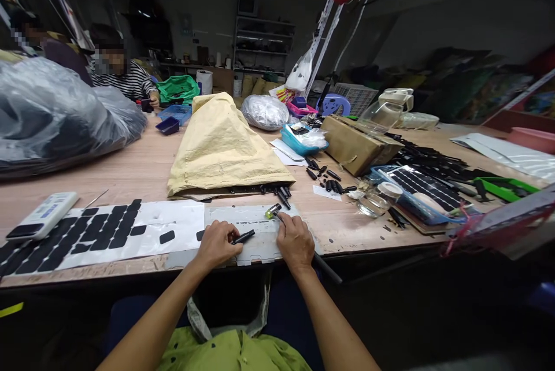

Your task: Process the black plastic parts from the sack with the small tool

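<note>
My left hand (219,244) is closed around a small black tube-like piece (244,236), whose tapered end points right. A hammer (327,269) is in the closed grip of my right hand (295,242). Its shiny head (273,211) shows beyond my fingers, and the dark handle runs out past my wrist at the lower right. Both hands are low over a grey plate (255,252) at the table's front edge. Left of them lies a white sheet (173,212) bearing rows of black rounded stickers (102,231).
A yellow sack (229,151) lies ahead, with black tubes (284,195) at its mouth. To the right are a cardboard box (358,145), a glass jar (375,200) and a blue basket (416,197). A white device (43,215) and a large plastic bag (56,122) occupy the left. Two people sit beyond.
</note>
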A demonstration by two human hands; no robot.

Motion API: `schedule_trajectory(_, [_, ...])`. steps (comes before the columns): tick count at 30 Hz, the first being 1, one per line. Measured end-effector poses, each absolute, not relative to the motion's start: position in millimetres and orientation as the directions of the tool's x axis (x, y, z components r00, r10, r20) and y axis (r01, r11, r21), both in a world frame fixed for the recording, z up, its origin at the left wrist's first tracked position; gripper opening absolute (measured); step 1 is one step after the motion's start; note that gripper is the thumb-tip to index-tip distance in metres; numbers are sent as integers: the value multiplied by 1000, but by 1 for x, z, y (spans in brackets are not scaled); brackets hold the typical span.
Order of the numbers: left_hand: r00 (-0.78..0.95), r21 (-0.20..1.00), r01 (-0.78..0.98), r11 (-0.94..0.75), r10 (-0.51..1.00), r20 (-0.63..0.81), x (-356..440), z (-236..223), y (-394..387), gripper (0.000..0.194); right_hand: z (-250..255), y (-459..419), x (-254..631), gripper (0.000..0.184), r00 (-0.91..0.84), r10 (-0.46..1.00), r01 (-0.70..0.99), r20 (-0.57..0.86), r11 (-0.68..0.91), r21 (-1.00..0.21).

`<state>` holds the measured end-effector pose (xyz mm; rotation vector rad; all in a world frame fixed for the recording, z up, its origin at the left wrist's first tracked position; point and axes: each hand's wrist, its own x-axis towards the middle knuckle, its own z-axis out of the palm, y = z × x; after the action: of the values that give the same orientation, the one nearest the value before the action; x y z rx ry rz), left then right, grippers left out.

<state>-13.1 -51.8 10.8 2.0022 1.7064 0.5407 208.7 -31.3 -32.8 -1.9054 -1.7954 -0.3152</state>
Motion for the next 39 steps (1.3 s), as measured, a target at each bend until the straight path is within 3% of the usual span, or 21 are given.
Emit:
schedule_trajectory(3, [143, 593, 788, -164, 986, 84, -11, 3, -55, 13, -27, -30, 212, 31, 134, 892, 951, 431, 6, -309])
schedule_trajectory(6, [141, 621, 768, -154, 987, 71, -11, 2, -56, 14, -18, -36, 209, 30, 172, 897, 855, 406, 69, -514])
schedule_trajectory(8, [145, 626, 766, -147, 988, 55, -11, 4, -56, 15, -10, -47, 201, 31, 118, 898, 755, 423, 195, -625])
schedule_trajectory(11, [152, 622, 770, -143, 988, 39, -12, 5, -55, 19, -1, -70, 183, 33, -41, 904, 631, 426, 354, -691])
schedule_trajectory(20, [180, 621, 768, -155, 983, 22, -14, -1, -52, 17, -12, -103, 163, 37, -185, 886, 689, 425, 426, -586])
schedule_trajectory(26, [188, 624, 763, -169, 982, 35, -15, -3, -52, 21, -13, -100, 167, 34, -94, 862, 670, 499, 426, -609])
schedule_trajectory(32, [174, 626, 762, -162, 984, 42, -14, -3, -53, 19, -17, -98, 173, 33, -63, 878, 661, 474, 393, -640])
schedule_trajectory(36, [180, 625, 761, -174, 982, 55, -14, 1, -55, 19, -15, -79, 192, 33, 72, 860, 724, 504, 303, -620])
schedule_trajectory(39, [216, 632, 745, -213, 974, 73, -14, 3, -58, 17, -18, -55, 214, 32, 121, 867, 858, 484, 154, -490])
